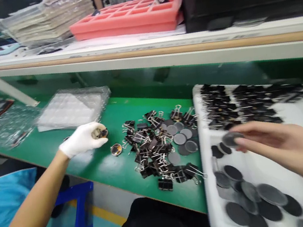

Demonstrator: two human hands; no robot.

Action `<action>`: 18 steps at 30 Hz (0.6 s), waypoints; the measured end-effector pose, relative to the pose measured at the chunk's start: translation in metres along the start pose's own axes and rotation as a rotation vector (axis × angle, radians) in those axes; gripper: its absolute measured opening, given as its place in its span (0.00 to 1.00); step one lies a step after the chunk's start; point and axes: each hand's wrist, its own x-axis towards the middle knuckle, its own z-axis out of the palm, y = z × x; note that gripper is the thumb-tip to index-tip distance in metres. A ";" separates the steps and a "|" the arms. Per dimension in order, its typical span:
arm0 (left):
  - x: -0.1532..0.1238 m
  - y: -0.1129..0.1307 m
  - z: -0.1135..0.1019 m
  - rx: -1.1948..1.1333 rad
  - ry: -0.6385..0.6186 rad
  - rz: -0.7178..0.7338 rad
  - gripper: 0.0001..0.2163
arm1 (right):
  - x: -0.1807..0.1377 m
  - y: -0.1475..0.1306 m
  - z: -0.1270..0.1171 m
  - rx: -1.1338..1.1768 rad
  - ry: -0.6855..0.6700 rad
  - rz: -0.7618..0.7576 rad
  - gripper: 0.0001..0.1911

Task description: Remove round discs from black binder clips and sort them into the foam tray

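Note:
My left hand [83,139], in a white glove, is closed on a small round part [99,133] just above the green bench. Another round part [116,149] lies on the bench beside it. My bare right hand [284,145] reaches over the white tray [209,181] and pinches a dark grey disc [230,139] at its fingertips. Several more grey discs [252,197] lie in the tray's near end. Rows of black binder clips [243,104] fill its far end. A loose heap of black binder clips [154,148] and several discs lies between my hands.
Clear plastic blister trays [73,107] lie at the bench's back left. A raised shelf [158,50] carries a red foam tray [129,16] and stacked plastic sheets [48,18]. A blue stool [77,211] stands below the bench edge. Another person sits beyond the shelf.

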 end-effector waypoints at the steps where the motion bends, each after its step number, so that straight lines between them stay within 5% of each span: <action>1: 0.005 0.014 -0.006 -0.031 0.071 0.016 0.20 | 0.005 -0.010 0.004 0.098 -0.083 0.049 0.23; 5: 0.030 0.103 -0.016 0.066 0.234 0.304 0.16 | 0.025 -0.043 0.029 0.448 -0.171 0.000 0.21; 10: 0.062 0.206 0.004 0.200 0.256 0.584 0.14 | 0.031 -0.062 0.047 0.497 -0.240 -0.072 0.22; 15: 0.077 0.233 0.022 0.290 0.280 0.691 0.12 | 0.030 -0.049 0.049 0.312 0.001 -0.166 0.21; 18: 0.082 0.238 0.029 0.291 0.220 0.663 0.14 | 0.035 -0.035 0.051 0.186 -0.020 -0.192 0.15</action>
